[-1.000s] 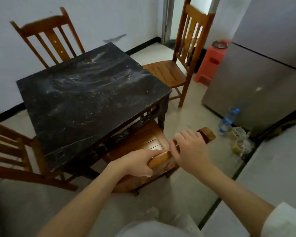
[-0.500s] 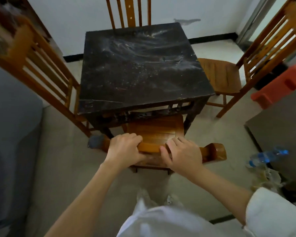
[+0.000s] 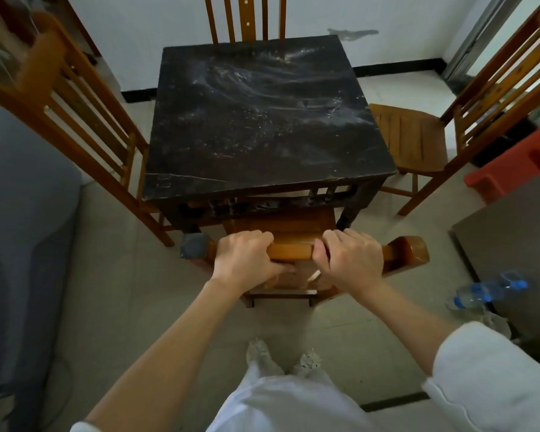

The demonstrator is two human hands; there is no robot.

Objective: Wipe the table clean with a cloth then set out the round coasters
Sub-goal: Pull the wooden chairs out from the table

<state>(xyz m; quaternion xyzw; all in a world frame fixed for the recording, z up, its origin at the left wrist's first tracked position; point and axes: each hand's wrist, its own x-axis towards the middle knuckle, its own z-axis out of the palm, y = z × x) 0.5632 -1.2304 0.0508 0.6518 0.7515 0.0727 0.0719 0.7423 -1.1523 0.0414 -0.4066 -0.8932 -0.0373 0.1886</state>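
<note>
A square dark table (image 3: 262,120) stands in front of me, its top streaked with white dust and smears. A wooden chair (image 3: 402,254) is tucked under its near side. My left hand (image 3: 247,260) and my right hand (image 3: 353,260) both grip the chair's top rail, side by side, a short gap of bare rail between them. No cloth or coasters are in view.
Three more wooden chairs surround the table: left (image 3: 75,113), far (image 3: 247,17), right (image 3: 449,126). A grey sofa (image 3: 22,229) fills the left. A red stool (image 3: 512,160), a grey cabinet (image 3: 512,244) and a plastic bottle (image 3: 487,291) sit on the right.
I have stepped round from the table's corner to face its near side squarely. Both hands stay on the chair's top rail; the right hand has closed fully around it.
</note>
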